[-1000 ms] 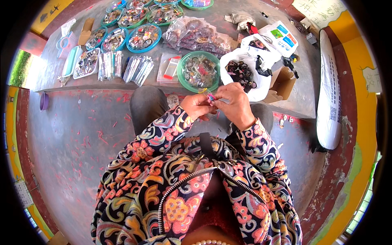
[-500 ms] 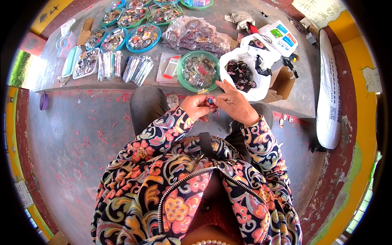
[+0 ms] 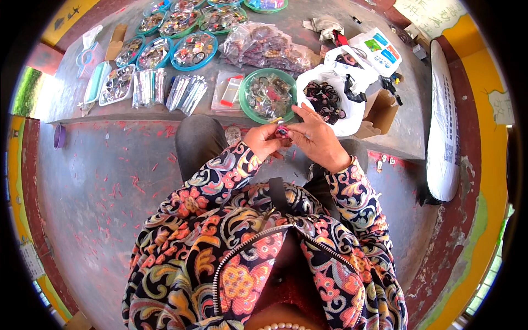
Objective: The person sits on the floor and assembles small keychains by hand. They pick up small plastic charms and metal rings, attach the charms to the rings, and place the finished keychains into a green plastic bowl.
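My left hand (image 3: 263,140) and my right hand (image 3: 314,137) meet in front of my chest, both pinching one small pink and dark trinket (image 3: 281,131) between their fingertips. Just beyond the hands stands a green round tray (image 3: 246,107) full of small mixed pieces. To its right a white plastic bag (image 3: 308,82) lies open with dark hair ties (image 3: 324,99) inside. My patterned floral sleeves reach up from the lower edge.
Several blue-rimmed trays of trinkets (image 3: 192,49), clear packets (image 3: 187,93), a flat packet with a red item (image 3: 230,93), a heap of bagged goods (image 3: 264,47) and an open cardboard box (image 3: 382,113) lie on the grey floor. A white sack (image 3: 444,126) lies at right.
Both hands have shifted slightly toward the green tray while still working the small trinket; my right fingers have spread more over it.
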`<state>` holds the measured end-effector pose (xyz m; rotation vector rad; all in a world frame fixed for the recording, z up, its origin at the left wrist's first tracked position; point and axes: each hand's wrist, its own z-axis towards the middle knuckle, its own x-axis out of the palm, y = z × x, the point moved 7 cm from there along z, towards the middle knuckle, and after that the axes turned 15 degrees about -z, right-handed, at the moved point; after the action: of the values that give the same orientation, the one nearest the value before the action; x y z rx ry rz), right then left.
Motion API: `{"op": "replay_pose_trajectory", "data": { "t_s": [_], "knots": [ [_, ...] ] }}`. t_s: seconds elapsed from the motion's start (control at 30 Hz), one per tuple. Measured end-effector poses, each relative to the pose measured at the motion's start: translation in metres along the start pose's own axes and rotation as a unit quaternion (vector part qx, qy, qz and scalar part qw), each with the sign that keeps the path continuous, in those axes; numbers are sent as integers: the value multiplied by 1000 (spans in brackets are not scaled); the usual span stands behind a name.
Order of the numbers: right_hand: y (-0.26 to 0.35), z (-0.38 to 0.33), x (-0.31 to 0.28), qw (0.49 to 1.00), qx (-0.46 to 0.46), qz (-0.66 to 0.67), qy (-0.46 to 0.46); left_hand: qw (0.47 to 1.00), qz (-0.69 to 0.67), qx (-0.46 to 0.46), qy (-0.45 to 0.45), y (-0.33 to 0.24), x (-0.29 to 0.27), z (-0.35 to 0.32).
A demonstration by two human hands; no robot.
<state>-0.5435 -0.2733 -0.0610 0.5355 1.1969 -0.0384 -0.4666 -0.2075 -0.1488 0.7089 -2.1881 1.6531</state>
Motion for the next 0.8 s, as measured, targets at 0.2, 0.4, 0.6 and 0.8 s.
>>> {"op": "replay_pose_trajectory", "data": {
  "t_s": [0.2,0.4,0.6,0.8],
  "knots": [
    [-7,-2,1,999,19,30,20,997,-29,60,37,6,-5,5],
    [-9,-4,-1,998,40,43,22,995,-29,60,76,7,2,6],
    [-7,-3,6,996,40,44,66,991,-40,93,85,8,5,5],
    [-13,-9,15,994,50,74,66,995,-2,75,60,8,6,2]
  ]
}}
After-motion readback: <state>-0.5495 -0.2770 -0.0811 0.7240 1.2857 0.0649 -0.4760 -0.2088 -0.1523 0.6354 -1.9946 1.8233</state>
